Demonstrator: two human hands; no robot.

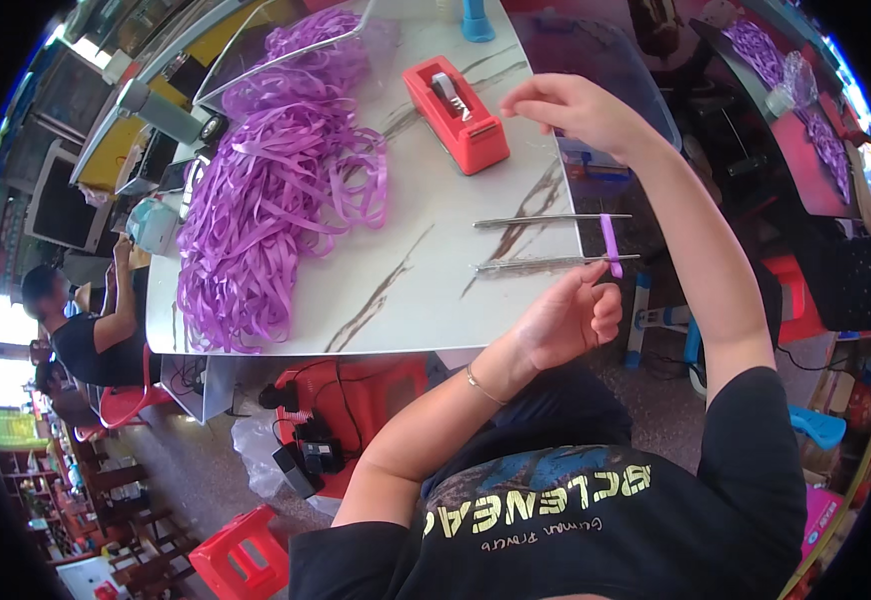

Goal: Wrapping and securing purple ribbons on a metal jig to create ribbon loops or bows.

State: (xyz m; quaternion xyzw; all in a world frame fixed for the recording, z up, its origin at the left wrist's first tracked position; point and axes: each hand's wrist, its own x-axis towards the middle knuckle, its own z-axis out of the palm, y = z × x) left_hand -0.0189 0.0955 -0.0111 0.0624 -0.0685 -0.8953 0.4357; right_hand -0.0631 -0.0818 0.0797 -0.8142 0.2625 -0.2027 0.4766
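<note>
Two thin metal rods (531,220) stick out over the table's right edge, with a purple ribbon band (611,245) spanning them near their outer ends. My left hand (573,315) is closed at the lower rod, thumb and forefinger together beside the band. Whatever lies between those fingertips is too small to make out. Farther off, my right hand (581,110) hovers just right of a red tape dispenser (458,115), apart from it. Its fingers are loosely bent and spread, and nothing shows in them. A roll of tape sits inside the dispenser.
A large heap of purple ribbon loops (266,190) covers the left of the white marbled table (396,290), spilling from a clear bin (281,50). Red stools (244,555) stand on the floor. Another person (101,325) sits at the far left. A clear tub (616,75) is beyond my right hand.
</note>
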